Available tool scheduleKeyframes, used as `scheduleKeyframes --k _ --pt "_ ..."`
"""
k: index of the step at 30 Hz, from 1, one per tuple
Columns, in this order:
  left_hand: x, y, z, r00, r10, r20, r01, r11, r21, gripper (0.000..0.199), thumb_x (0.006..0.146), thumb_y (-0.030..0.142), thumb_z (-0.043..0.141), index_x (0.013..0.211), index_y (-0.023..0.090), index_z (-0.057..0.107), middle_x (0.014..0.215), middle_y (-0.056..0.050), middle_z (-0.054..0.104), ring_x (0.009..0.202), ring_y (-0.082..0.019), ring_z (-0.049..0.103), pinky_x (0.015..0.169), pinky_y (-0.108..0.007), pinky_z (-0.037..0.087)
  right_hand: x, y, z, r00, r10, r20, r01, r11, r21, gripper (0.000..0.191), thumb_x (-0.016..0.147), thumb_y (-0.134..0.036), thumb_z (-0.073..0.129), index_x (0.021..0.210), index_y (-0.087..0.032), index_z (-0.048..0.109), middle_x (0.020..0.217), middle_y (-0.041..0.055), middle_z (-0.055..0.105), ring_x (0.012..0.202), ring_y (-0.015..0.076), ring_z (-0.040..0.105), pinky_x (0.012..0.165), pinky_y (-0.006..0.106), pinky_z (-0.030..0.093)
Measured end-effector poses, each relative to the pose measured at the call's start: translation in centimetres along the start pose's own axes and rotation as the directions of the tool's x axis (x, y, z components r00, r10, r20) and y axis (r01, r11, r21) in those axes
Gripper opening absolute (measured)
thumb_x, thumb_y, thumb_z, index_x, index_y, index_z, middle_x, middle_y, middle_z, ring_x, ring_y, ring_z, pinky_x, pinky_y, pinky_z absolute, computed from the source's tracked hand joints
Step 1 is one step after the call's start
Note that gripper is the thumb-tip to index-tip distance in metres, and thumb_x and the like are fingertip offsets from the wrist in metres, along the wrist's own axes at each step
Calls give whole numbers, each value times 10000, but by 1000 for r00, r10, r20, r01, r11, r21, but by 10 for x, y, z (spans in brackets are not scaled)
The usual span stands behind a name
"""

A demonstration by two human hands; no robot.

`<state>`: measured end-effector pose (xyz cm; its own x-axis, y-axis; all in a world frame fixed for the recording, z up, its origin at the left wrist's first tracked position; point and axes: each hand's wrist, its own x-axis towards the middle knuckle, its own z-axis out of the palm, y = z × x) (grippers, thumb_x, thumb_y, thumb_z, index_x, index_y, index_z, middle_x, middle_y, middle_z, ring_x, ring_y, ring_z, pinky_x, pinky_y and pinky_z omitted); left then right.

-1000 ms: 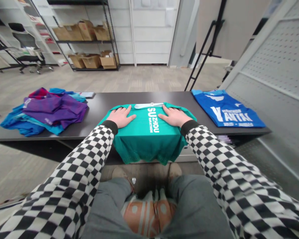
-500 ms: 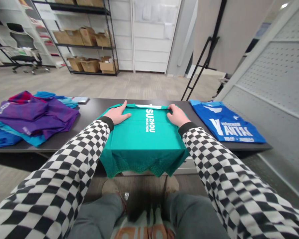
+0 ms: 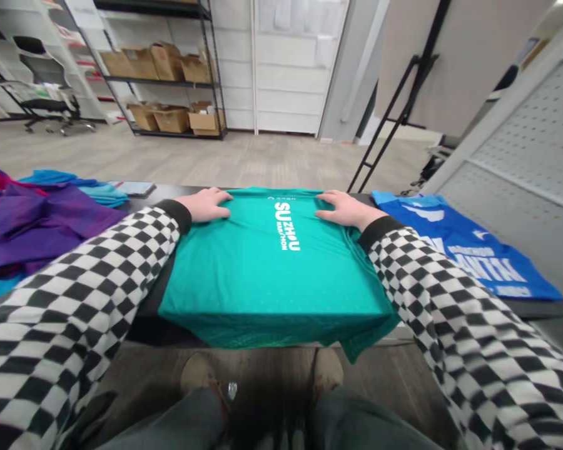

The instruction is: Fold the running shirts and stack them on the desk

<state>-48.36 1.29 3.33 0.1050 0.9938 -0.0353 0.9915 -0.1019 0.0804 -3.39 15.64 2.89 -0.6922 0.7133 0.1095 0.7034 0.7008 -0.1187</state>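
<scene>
A teal T-shirt with white "SUZHOU MARATHON" lettering lies spread on the dark table, its near part hanging over the front edge. At its far left corner, my left hand rests on the fabric with thumb and fingers apart. My right hand touches the far right corner, its thumb also spread from the fingers. A small line of white print shows near the shirt's far edge, between the hands. Slight wrinkles run along both sides of the cloth.
On the table's left is a loose pile of purple and blue shirts, with a flat pale packet behind it. A folded blue shirt lies at right. Beyond stand a shelf with cardboard boxes, a black stand and a perforated panel.
The teal shirt's far edge, earlier folded with a white strip showing, now lies flatter. The shirt looks wider, and my hands have moved apart, with thumbs and fingers spread. The view has shifted closer.
</scene>
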Motion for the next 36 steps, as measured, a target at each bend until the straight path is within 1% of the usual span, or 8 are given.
scheduleKeyframes --k 3,6,9,15,20,27,33,36 --pt "25 4 -11 992 -86 97 88 996 -14 670 998 652 492 1479 258 741 1450 -149 718 1377 -372 657 1209 -486 495 7 8 -6 996 8 84 -12 998 56 889 963 -722 721 1664 -186 612 1706 187 566 1565 417 552 1352 554 413" --pt "35 25 -1 959 -248 -139 256 966 46 722 1056 707 387 1456 215 733 1438 -221 699 1362 -440 637 1158 -609 488 1 9 -10 998 -18 53 12 993 116 905 937 -739 770 1654 -206 625 1723 167 563 1585 415 537 1370 550 392" --pt "32 42 13 935 -186 -301 225 969 100 697 1063 667 415 1475 195 721 1441 -238 696 1390 -464 611 1174 -639 452 -15 9 -17 997 34 -75 -23 989 144 723 1023 -671 694 1574 -202 702 1636 156 658 1520 390 609 1336 528 440" --pt "27 33 24 991 34 -131 -28 998 48 835 1069 700 348 1684 181 568 1708 -162 563 1579 -357 523 1325 -453 383 -41 24 -33 952 284 -113 -262 949 176 437 1017 -474 723 1333 -197 843 1238 103 857 1138 297 794 1122 420 602" --pt "24 23 27 999 -34 -20 35 999 38 1007 1056 805 302 1813 142 351 1878 -222 276 1735 -456 270 1397 -546 234 -46 38 -26 970 243 25 -243 956 166 480 967 -417 761 1413 -250 823 1485 88 777 1350 317 739 1258 438 531" --pt "19 16 21 999 -39 32 39 999 19 999 1054 818 325 1830 188 318 1892 -203 234 1756 -448 211 1401 -609 199 -49 62 -21 969 247 -14 -242 958 156 478 972 -361 710 1425 -257 820 1479 60 783 1378 328 735 1302 482 505" --pt "15 36 12 991 49 -127 -39 996 77 907 1117 731 238 1803 157 383 1876 -178 310 1761 -378 231 1423 -582 135 -45 31 -27 966 212 -145 -187 968 166 465 1025 -397 648 1403 -187 818 1474 113 781 1374 338 729 1278 490 519" --pt "12 57 18 998 49 -34 -49 999 15 969 1094 798 250 1824 166 330 1891 -174 268 1766 -401 200 1417 -567 184 -43 4 -23 988 97 -117 -70 974 215 565 1054 -499 631 1542 -234 734 1598 95 702 1490 335 652 1325 505 471"
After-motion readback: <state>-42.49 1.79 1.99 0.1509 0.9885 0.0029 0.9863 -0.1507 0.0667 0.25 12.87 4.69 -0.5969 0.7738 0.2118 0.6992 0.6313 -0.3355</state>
